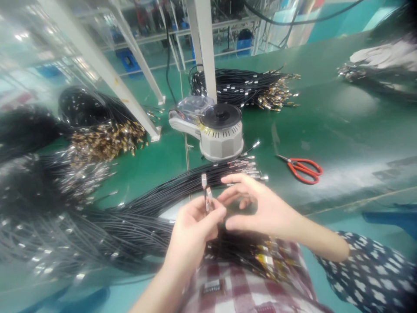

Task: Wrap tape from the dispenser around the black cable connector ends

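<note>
Had a thin black cable end with a small silver metal plug (204,180) pinched between thumb and fingers of the left hand (192,226), centre of frame, plug pointing to the top. Saw a second small pale metal tip (209,194) just beside it in the same pinch; could not tell if on the same cable. Found the right hand (260,206) just to the right, thumb and fingers parted and curved, nothing visible between them.

Judged the step as fingering a single cable end. Seemed to need a light, steady pinch behind the metal, on the cable itself, leaving plug faces uncovered. Looked best to bring right fingertips in from the side, without bending the neck of the plug. Called for slack below the pinch, to avoid tugging the long bundle of black cables with silver plugs (169,186), left to centre of frame. Also needed care over the black cables with yellow-gold tips (267,258), lower centre, easily snagged by a wrist. Noted red-handled metal scissors (304,169), right of centre on the green worktop (352,134), and a round white machine with black disc top (221,143), above the hands; better left unbumped.
</note>
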A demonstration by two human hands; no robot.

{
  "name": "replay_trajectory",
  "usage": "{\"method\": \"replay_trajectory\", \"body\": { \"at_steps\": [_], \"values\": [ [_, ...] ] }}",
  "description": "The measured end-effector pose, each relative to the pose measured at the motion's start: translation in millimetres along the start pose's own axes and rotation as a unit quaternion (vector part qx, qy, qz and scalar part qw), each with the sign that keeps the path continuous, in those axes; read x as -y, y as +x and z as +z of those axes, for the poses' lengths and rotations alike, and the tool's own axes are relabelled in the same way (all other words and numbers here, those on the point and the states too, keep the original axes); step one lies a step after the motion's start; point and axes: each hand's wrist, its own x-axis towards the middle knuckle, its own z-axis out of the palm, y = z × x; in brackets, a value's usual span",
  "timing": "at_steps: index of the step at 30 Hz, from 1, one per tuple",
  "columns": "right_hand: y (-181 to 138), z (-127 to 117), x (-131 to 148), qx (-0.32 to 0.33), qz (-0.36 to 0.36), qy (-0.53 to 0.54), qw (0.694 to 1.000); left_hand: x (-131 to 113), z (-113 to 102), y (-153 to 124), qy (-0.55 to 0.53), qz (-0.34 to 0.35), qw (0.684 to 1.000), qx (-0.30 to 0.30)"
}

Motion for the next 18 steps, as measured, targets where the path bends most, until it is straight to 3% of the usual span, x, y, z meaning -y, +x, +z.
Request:
{"method": "replay_trajectory", "body": {
  "at_steps": [6,13,18],
  "values": [
    [2.3,5.6,3.6,-0.119,0.009,0.032,0.992,0.5,4.3,-4.5,-0.023,0.015,0.999,0.017],
    [5.2,-2.0,11.6,-0.114,-0.01,0.027,0.993,4.3,4.5,-7.2,-0.03,0.054,0.998,0.014],
    [6.1,0.5,16.2,-0.079,-0.013,0.015,0.997,4.1,4.5,-6.9,-0.01,0.036,0.999,0.024]
  ]
}}
